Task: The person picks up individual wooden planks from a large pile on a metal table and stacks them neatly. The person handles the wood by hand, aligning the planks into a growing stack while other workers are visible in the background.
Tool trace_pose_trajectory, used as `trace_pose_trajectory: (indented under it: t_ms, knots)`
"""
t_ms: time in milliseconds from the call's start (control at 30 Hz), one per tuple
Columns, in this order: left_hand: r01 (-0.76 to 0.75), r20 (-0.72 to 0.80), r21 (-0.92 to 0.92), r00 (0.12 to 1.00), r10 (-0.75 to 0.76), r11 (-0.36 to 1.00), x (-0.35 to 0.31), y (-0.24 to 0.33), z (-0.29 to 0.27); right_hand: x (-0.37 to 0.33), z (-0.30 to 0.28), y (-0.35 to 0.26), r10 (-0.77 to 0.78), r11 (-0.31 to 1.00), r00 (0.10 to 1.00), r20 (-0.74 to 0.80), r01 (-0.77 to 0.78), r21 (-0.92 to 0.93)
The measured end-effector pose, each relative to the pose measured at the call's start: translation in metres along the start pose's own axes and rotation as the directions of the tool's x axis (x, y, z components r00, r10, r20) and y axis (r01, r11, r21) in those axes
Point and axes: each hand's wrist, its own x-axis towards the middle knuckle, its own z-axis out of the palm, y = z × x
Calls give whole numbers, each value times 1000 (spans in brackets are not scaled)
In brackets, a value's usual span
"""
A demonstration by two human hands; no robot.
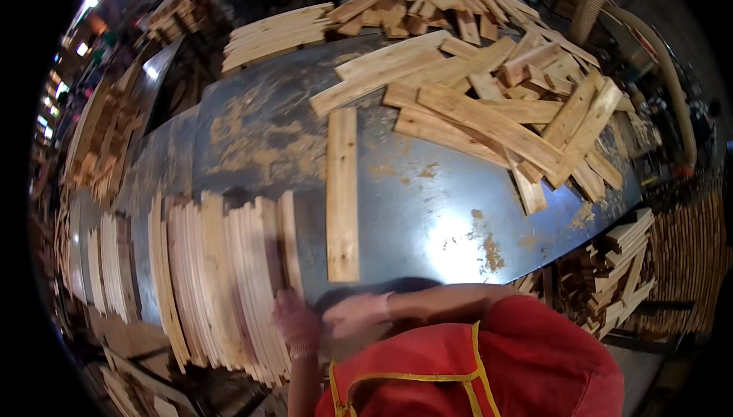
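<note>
At the near edge of the metal table, my left hand (296,324) is closed at the near end of a narrow wooden board (290,243). That board stands on edge at the right end of a row of boards (216,279), leaning slightly apart from them. Just right of it, my right hand (356,315) is low over the table edge, its fingers pointing left toward the left hand. Blur and shadow hide how those fingers are curled. A single knotty board (343,195) lies flat on the table, ahead of my right hand and touching neither hand.
A jumbled pile of loose boards (489,111) covers the table's far right. Flat boards (276,33) are stacked at the far edge. A smaller row of boards (111,264) stands at left. Sawdust (267,142) is scattered over the metal table (397,241). A hose (672,88) hangs at right.
</note>
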Motion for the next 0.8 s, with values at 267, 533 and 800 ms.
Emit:
trace_pose_trajectory:
  t_ms: [267, 533, 800]
  knots:
    - [-36, -431, 103, 899, 78, 994, 15, 16, -12, -276, -242, 150, 94, 709, 134, -987, -704, -29]
    - [45, 43, -398, 999, -30, 916, 94, 161, -47, -300, -226, 217, 516, 857, 315, -797, -180, 483]
    - [653, 211, -208, 757, 618, -728, 43, 117, -68, -156, -132, 175, 110, -18, 820, -562, 567, 823]
